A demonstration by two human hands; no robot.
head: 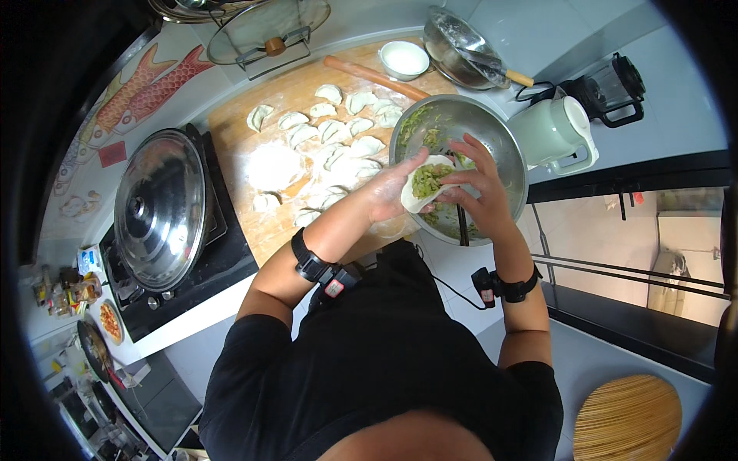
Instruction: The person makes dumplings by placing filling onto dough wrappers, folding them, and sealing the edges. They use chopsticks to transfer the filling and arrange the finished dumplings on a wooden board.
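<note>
A round dumpling wrapper rests in my left hand, curved up around a mound of chopped green filling. The fingertips of my right hand pinch the wrapper's right edge. Both hands are over a large stainless steel mixing bowl, whose wall is smeared with more green filling. Dark chopsticks lean inside the bowl, partly hidden by my right hand. To the left, several folded dumplings lie on a floured wooden board.
A rolling pin and a bowl of white powder sit at the board's back. Behind are a steel basin and a pale green kettle. A lidded pan occupies the stove at left; a woven stool stands lower right.
</note>
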